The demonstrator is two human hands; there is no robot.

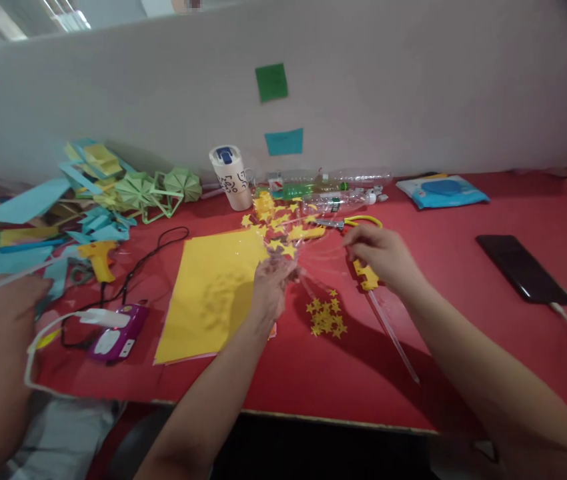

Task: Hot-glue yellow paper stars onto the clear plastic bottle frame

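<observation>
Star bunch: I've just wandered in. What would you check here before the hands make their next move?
1. Bunch secured: ok, the left hand has it.
2. Right hand gripping a strand: cannot tell; its fingers are near the strands, which are too faint.
3. Loose stars close by: ok, clustered on the table between the forearms.
4. Scissors well away from the bunch: not ok, the blades point at it, close by.
5. Other person's hand out of the way: ok, far left.

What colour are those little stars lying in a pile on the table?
The stars are yellow; the head view shows them best.
</observation>
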